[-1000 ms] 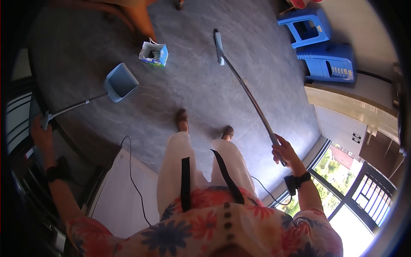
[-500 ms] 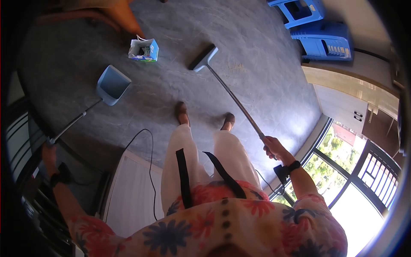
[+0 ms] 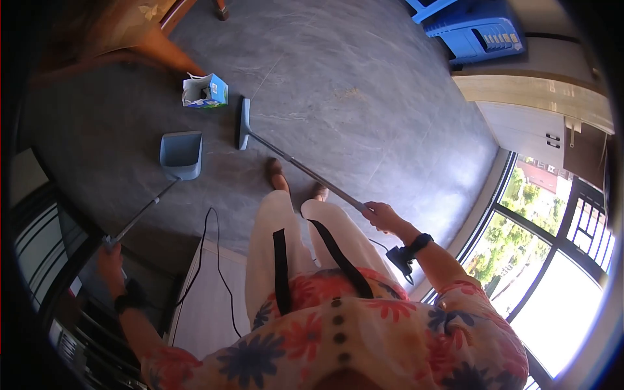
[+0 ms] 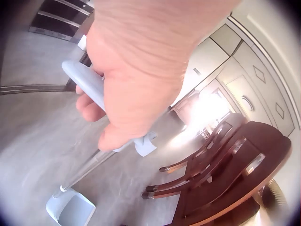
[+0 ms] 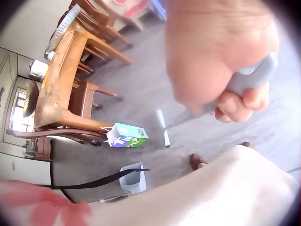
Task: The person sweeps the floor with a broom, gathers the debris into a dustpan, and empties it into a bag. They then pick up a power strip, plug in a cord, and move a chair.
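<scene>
My right hand [image 3: 388,218] grips the grey handle end of a long broom [image 3: 318,179]. The broom head [image 3: 244,123] rests on the floor ahead of the feet, bristles facing left. At the far left, my left hand [image 3: 112,268] holds the upright handle of a light-blue dustpan [image 3: 188,173]. The pan lies on the floor left of the broom head, a short gap between them. In the left wrist view, fingers curl round the dustpan's grip [image 4: 84,80]. The right wrist view has the fingers wrapped round the broom's grip [image 5: 254,75].
A small paper bag [image 3: 213,90] stands beyond the dustpan, close to a wooden table's leg [image 3: 172,57]. Pale crumbs [image 3: 349,94] lie right of the broom. Blue plastic stools [image 3: 478,39] stand at the upper right. A black cable [image 3: 205,240] hangs near the left leg.
The broom head has swung from the right across to the left, nearer the dustpan and away from the crumbs. The dustpan's handle and left hand have shifted in the head view, which itself turned.
</scene>
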Tool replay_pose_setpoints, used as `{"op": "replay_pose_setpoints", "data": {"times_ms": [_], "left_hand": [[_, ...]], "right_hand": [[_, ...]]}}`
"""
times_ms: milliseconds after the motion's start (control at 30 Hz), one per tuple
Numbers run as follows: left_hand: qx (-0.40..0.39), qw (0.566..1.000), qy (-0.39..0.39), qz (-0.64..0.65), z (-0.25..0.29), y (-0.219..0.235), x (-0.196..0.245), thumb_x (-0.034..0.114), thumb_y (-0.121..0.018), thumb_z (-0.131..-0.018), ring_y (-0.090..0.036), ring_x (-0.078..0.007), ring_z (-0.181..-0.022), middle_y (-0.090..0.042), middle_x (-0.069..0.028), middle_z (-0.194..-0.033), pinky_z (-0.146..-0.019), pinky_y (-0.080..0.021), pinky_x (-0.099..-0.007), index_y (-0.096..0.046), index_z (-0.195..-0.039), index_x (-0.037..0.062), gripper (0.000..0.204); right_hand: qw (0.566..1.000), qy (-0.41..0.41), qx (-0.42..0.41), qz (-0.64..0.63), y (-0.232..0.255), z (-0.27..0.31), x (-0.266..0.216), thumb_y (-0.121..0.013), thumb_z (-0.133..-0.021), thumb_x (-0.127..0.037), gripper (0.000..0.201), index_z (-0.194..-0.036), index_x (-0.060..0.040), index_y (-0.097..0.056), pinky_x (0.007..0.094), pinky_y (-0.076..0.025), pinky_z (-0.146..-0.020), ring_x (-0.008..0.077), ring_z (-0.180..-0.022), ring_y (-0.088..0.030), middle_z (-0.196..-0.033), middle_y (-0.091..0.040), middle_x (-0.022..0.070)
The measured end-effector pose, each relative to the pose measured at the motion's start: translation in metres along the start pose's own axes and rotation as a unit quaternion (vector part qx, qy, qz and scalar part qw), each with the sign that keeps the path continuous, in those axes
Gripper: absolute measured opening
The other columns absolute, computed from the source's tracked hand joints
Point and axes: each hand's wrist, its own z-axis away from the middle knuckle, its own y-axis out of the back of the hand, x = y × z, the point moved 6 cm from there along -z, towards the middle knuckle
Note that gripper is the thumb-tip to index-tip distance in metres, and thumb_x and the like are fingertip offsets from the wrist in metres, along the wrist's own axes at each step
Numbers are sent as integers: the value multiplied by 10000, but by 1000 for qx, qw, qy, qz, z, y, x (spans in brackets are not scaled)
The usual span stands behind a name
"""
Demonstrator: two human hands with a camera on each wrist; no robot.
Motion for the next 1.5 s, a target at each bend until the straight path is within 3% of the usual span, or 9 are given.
{"op": "replay_pose_setpoints", "data": {"times_ms": [200,400,700,867,1000,1233,1367,1400,1500], "left_hand": [[-15,992,-48,119,44,-23,43,224,-684,-745,-454,-94,-502,-511,-24,-625,-454,-369,-255,-576,-909,-21,314],[-19,995,-87,-46,100,-61,83,287,-666,-732,-509,-149,-555,-558,-62,-662,-520,-412,-306,-591,-876,-24,351],[-12,943,-303,-138,151,-94,156,251,-695,-718,-557,-212,-658,-610,-110,-744,-627,-439,-319,-622,-910,-8,331],[-54,934,-320,-153,200,-130,221,213,-696,-716,-530,-236,-567,-590,-133,-667,-581,-429,-329,-602,-819,14,243],[-76,908,-366,-190,196,-145,254,218,-703,-710,-500,-278,-556,-552,-141,-635,-556,-414,-342,-565,-761,14,251],[-96,884,-424,-170,204,-168,291,207,-706,-706,-519,-308,-575,-539,-135,-631,-540,-408,-362,-548,-731,24,243],[-107,882,-433,-153,186,-161,293,203,-709,-701,-532,-316,-599,-562,-128,-667,-556,-419,-355,-576,-769,35,225],[-107,882,-434,-150,188,-165,298,203,-709,-701,-532,-316,-599,-562,-128,-667,-556,-419,-355,-576,-769,35,225],[-112,872,-456,-135,192,-173,310,201,-707,-699,-545,-322,-622,-574,-130,-686,-569,-428,-358,-587,-795,40,222]], "right_hand": [[997,-80,12,-17,31,5,87,-512,-873,-332,342,-1138,-125,-574,257,-339,-320,97,-383,-418,-595,-491,11],[989,-108,69,-68,85,44,172,-532,-859,-321,303,-1050,-98,-610,260,-319,-321,104,-388,-408,-575,-477,15],[991,-52,112,-55,120,114,158,-529,-866,-291,260,-974,-75,-624,260,-334,-324,69,-388,-374,-550,-445,-10],[938,85,321,100,157,109,148,-567,-794,-173,317,-1110,-155,-582,376,-469,-640,251,-601,-604,-657,-608,126],[982,52,141,-116,159,59,88,-457,-738,-11,631,-1321,-245,-398,253,-377,-318,131,-425,-511,-637,-542,52],[968,50,241,37,163,-43,13,-429,-762,-20,604,-1318,-252,-390,345,-486,-436,249,-549,-586,-771,-587,156],[970,58,216,96,117,-42,39,-407,-776,-29,627,-1349,-268,-327,417,-500,-476,327,-625,-626,-795,-611,225],[969,39,206,130,107,-39,65,-424,-747,-26,680,-1351,-319,-317,475,-479,-736,408,-885,-594,-998,-594,246],[970,-30,168,171,87,8,114,-409,-797,-51,661,-1366,-359,-274,473,-458,-786,396,-936,-580,-991,-602,237]]}}
